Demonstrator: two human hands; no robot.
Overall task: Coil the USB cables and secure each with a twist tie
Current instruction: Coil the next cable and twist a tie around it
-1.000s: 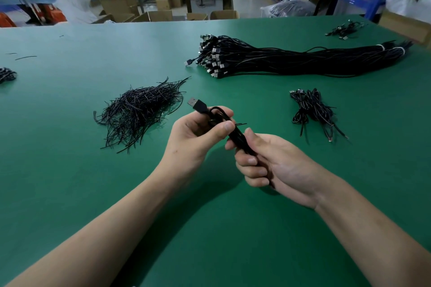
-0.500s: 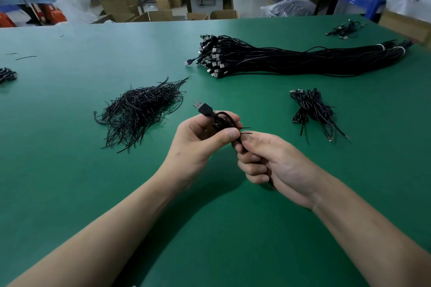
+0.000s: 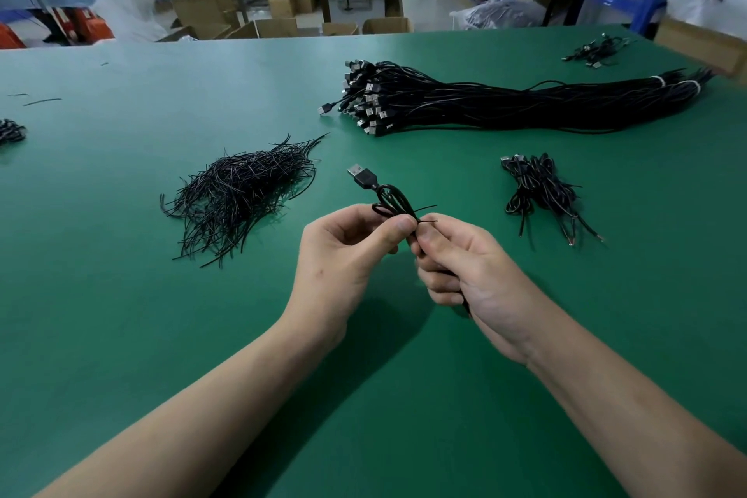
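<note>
A coiled black USB cable [image 3: 390, 200] is held above the green table [image 3: 121, 295], its plug pointing up and left. My left hand [image 3: 343, 251] pinches the coil's loops between thumb and fingers. My right hand [image 3: 461, 267] grips the lower part of the coil, and its thumb and forefinger pinch a thin black twist tie [image 3: 426, 214] whose ends stick out to the right. The rest of the coil is hidden inside my right palm.
A pile of black twist ties [image 3: 242, 190] lies to the left. A long bundle of uncoiled USB cables [image 3: 505, 101] lies at the back. Tied coils [image 3: 537, 190] lie to the right. More cables [image 3: 594, 51] sit at the far right corner.
My hands have come closer together and my right hand slid up the coil to the twist tie. The cable's plug has shifted slightly right.
</note>
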